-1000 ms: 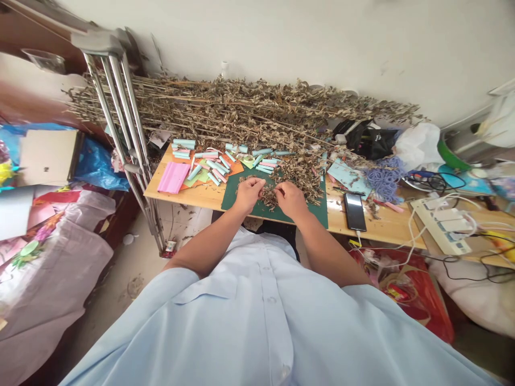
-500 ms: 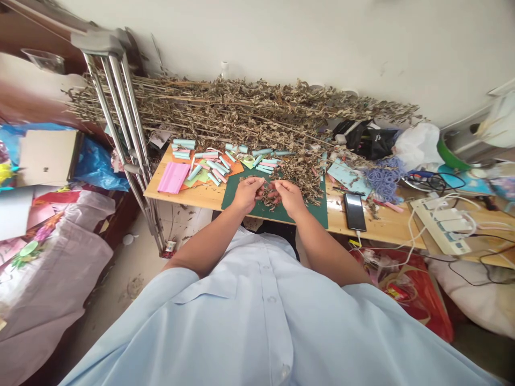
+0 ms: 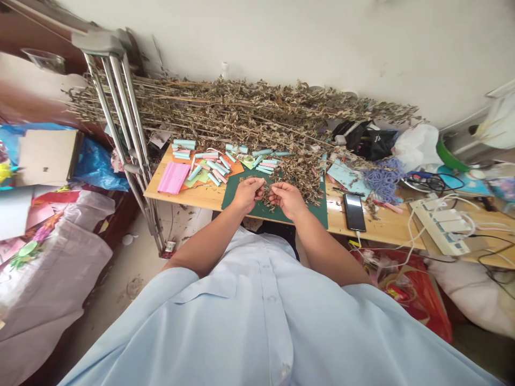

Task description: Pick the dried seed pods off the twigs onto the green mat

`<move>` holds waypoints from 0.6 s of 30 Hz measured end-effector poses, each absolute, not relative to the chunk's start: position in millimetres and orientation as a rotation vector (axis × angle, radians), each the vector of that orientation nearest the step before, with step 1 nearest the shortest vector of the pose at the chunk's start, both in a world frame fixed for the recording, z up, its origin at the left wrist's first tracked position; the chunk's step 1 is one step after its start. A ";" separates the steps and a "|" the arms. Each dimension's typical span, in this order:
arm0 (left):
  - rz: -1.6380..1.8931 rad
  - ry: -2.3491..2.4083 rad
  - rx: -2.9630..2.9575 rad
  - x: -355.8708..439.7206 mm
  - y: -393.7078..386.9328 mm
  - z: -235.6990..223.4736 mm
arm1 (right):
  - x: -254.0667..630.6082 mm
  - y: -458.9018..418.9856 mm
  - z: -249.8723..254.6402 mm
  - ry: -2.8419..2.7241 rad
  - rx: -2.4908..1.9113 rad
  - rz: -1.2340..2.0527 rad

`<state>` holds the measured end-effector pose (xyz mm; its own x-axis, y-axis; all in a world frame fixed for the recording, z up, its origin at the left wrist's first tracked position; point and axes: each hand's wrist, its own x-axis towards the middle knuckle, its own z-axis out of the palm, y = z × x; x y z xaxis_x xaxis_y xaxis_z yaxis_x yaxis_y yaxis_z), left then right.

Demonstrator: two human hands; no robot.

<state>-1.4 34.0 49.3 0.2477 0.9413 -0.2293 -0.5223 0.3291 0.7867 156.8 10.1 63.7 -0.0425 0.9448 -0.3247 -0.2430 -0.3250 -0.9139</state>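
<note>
Our left hand [image 3: 248, 194] is bunched, its fingers closed at the tips and seeming to pinch a small tuft of dried leaf crumbs [image 3: 266, 196], though at this size we cannot see exactly how much they hold. Our right hand [image 3: 286, 201] is looser: its palm is turned partly upward, its fingers are gently curled, and its fingertips [image 3: 272, 189] reach toward the left hand without pressing against it. The two hands are close but apart, with the crumbs just beneath and between them.

Both hands work low over the green cutting mat [image 3: 316, 216], and that is the sound way to handle material this brittle: a light pinch and a short reach let the fragments fall onto the mat, not the floor. A loose heap of crumbled dried leaves [image 3: 298, 179] lies on the mat's far half, just beyond our right hand.

Past the mat's far edge, long dried leafy stems [image 3: 241, 104] lie in a broad bundle. To the mat's left, teal and pink paper tubes [image 3: 215, 166] are scattered on orange paper [image 3: 235, 170], with a pink paper pad [image 3: 173, 177] farther out. To its right lie a smartphone [image 3: 354, 212], a tangle of blue-purple cord [image 3: 384, 179] and, farther on, a white power strip [image 3: 440, 228]. A metal crutch [image 3: 120, 134] stands well to the mat's left.
</note>
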 end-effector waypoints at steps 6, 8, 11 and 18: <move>1.123 0.786 0.648 -2.7 34.3 50.9 | 158.8 12.0 62.3 -0.836 -1.308 1.473; 1.134 0.778 0.639 -3.3 34.3 52.6 | 159.9 13.3 59.5 -0.873 -1.364 1.415; 1.130 0.764 0.628 -3.9 34.0 55.4 | 162.3 14.8 55.0 -1.009 -1.467 1.240; 1.113 0.756 0.624 -3.1 33.0 54.3 | 163.6 10.9 58.2 -1.252 -1.540 1.030</move>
<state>-3.1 33.0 54.3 0.2494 0.9432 -0.2196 -0.5516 0.3247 0.7683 163.6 10.9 58.2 0.1495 0.9861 -0.0726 0.2614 -0.1102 -0.9589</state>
